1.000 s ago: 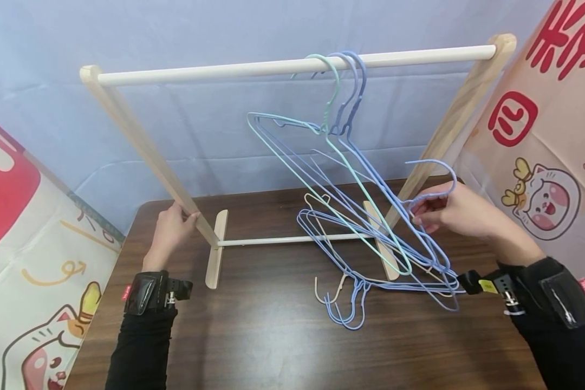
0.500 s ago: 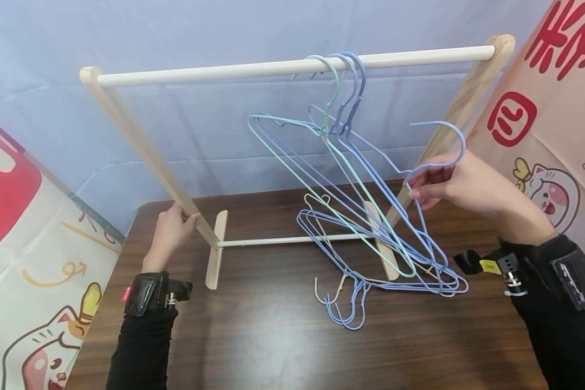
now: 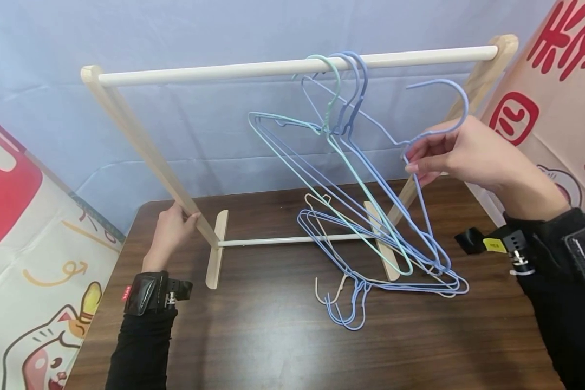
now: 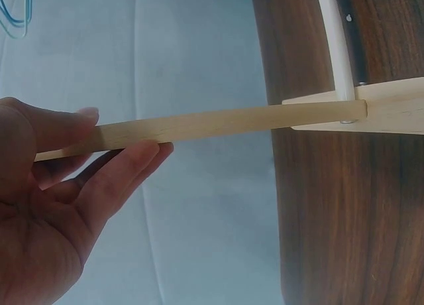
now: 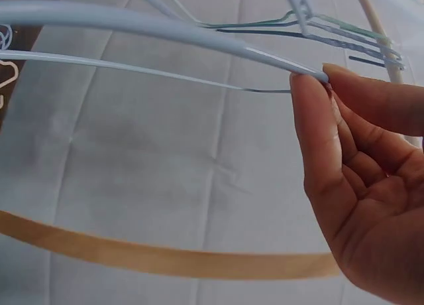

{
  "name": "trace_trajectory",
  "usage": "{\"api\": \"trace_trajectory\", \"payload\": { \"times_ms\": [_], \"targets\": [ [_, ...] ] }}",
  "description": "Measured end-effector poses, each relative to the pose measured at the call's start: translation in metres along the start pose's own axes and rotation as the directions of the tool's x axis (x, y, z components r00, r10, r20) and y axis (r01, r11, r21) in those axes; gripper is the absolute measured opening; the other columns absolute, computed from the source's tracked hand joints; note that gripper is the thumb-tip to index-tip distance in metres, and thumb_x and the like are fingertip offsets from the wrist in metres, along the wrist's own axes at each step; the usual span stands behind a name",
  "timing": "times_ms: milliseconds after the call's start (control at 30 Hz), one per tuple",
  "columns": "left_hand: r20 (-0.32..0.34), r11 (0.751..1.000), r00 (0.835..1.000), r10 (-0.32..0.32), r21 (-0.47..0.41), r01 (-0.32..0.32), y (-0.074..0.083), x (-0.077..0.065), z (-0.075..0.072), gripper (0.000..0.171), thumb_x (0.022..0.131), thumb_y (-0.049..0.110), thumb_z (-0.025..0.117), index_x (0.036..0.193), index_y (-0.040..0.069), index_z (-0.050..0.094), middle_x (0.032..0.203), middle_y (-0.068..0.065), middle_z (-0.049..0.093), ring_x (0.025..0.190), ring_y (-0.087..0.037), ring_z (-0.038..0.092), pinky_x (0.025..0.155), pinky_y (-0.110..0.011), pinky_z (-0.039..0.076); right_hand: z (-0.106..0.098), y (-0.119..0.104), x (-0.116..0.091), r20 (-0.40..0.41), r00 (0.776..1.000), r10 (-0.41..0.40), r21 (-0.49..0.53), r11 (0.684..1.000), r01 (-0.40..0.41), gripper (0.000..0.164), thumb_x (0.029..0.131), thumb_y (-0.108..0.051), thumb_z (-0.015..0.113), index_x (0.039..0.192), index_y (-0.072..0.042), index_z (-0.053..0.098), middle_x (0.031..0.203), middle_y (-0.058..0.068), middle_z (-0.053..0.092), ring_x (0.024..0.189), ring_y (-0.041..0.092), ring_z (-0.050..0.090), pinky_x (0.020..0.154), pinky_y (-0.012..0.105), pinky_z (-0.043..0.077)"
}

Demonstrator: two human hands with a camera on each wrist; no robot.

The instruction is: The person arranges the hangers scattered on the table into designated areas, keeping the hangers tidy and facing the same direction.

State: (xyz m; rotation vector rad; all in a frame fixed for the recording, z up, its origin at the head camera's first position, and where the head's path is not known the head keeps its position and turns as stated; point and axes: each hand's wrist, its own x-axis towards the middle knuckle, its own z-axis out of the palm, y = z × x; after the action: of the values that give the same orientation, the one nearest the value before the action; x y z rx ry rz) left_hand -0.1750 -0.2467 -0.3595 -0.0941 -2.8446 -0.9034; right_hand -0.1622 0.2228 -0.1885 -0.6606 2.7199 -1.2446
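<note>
My right hand pinches a blue wire hanger just below its neck, between thumb and fingers; its hook stands above the hand, a little below rail height. In the right wrist view the pinched wire runs off to the left. On the left, my left hand holds the wooden side post of the rack low down, thumb on one face and fingers on the other, as the left wrist view shows. A mint hanger and two blue hangers hang from the white rail.
Several blue and beige hangers lie in a pile on the brown table, partly under the hanging ones. The rack's right post stands behind my right hand. A lower white bar joins the wooden feet.
My right hand has risen with the blue hanger, lifting it off the pile, and its hook has come up near the rail. The left hand stays on the post.
</note>
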Motion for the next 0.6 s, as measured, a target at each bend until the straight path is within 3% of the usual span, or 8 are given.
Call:
{"api": "trace_trajectory", "payload": {
  "times_ms": [333, 600],
  "targets": [
    [0.001, 1.0, 1.0, -0.001, 0.0, 0.001, 0.0, 0.0, 0.0, 0.033, 0.093, 0.01, 0.052, 0.114, -0.014, 0.046, 0.097, -0.034, 0.058, 0.083, -0.043, 0.061, 0.062, -0.046, 0.049, -0.001, -0.023, 0.014, -0.103, 0.995, 0.017, -0.021, 1.0, -0.02, 0.019, 0.08, -0.004, 0.069, 0.095, 0.007, 0.065, 0.071, 0.001, 0.067, 0.06, 0.018, 0.065, 0.061, 0.018, 0.049],
    [-0.004, 1.0, 1.0, 0.011, 0.007, -0.011, 0.0, 0.0, 0.0, 0.032, 0.092, 0.01, 0.052, 0.113, -0.014, 0.047, 0.095, -0.033, 0.059, 0.08, -0.043, 0.061, 0.059, -0.045, 0.049, 0.003, -0.036, 0.029, -0.123, 0.992, -0.016, -0.068, 0.998, 0.008, 0.019, 0.082, -0.005, 0.068, 0.095, 0.007, 0.064, 0.072, 0.001, 0.066, 0.058, 0.014, 0.064, 0.058, 0.018, 0.049]
  ]
}}
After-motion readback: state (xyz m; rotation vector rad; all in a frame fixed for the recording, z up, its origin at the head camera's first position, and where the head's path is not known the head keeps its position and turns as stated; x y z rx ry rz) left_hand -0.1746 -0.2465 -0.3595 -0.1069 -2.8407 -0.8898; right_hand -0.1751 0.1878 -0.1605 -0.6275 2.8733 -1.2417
